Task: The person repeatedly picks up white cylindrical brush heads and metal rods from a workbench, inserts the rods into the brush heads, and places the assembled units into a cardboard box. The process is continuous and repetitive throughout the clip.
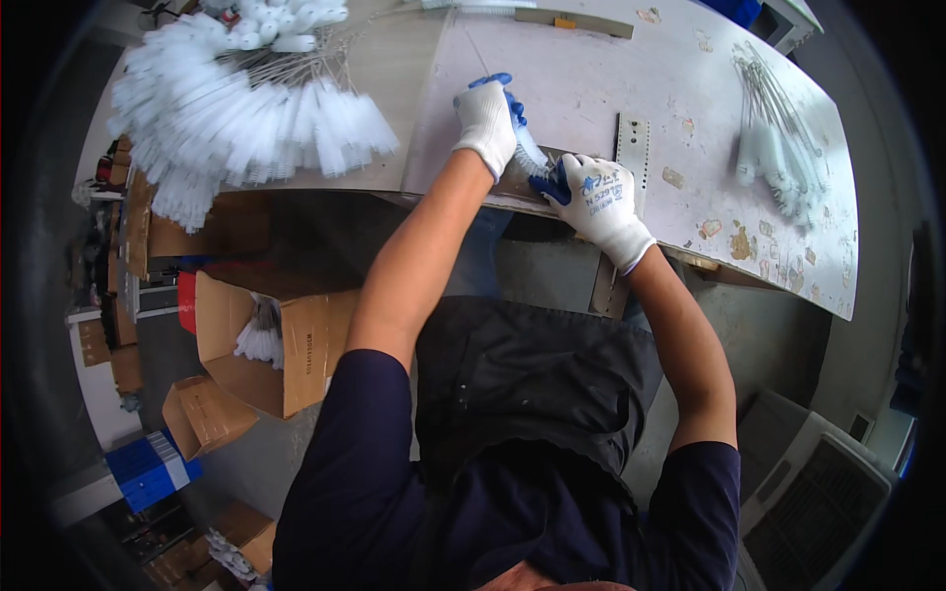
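White-blue-gloved left hand [490, 116] gripped curved, translucent-white bristle brush [529, 151] | matching right hand [596, 197] curled at its near end, grip unclear | pale worktable's [572, 74] front edge | seemingly mid-bending; next called for steadiness

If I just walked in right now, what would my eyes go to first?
Probably the big fluffy heap of white brushes, fanned out on the left part of the pale table. Next, the two gloved hands near the table's front edge: the left hand holds one white brush, and the right hand is by its lower end. Then maybe the smaller bunch of brushes lying on the table's right side.
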The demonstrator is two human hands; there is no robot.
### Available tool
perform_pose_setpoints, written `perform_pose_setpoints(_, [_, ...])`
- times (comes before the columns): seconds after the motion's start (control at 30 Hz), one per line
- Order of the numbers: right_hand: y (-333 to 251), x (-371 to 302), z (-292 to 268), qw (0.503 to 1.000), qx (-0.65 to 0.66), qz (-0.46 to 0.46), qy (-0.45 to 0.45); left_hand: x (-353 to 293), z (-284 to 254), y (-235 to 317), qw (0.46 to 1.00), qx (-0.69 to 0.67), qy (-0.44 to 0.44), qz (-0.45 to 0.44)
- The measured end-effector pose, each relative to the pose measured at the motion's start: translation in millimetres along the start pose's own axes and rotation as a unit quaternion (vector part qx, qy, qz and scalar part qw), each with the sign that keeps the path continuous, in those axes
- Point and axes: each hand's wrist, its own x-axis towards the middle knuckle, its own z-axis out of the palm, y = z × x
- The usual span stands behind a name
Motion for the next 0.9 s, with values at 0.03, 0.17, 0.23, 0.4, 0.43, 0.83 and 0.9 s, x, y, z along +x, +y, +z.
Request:
perform_pose_setpoints(0.03, [-1,-3,3,1.0,0.01,-0.011,0.01,2,3,-2,1.0,0.016,-0.002,-0.009])
perform_pose_setpoints(0.17, [-4,-2,2,0.999,0.031,-0.017,0.013,-1,45,-21,0.964,0.257,-0.062,0.022])
perform_pose_setpoints(0.23, [-9,6,-6,0.999,0.035,-0.011,-0.028,3,70,-37,0.914,0.382,-0.106,0.086])
perform_pose_setpoints(0.4, [-9,16,-4,0.998,0.0,0.042,-0.05,-7,66,-13,0.958,0.258,-0.125,0.009])
perform_pose_setpoints(0.43, [-15,21,-4,0.997,-0.013,0.056,-0.054,-6,60,-8,0.96,0.253,-0.118,0.008])
perform_pose_setpoints(0.83, [-17,9,12,0.995,-0.045,-0.002,0.09,8,-109,129,0.595,0.694,0.072,0.4])
perform_pose_setpoints(0.9, [-18,7,13,0.993,-0.019,0.003,0.12,22,-147,149,0.524,0.769,0.114,0.349])
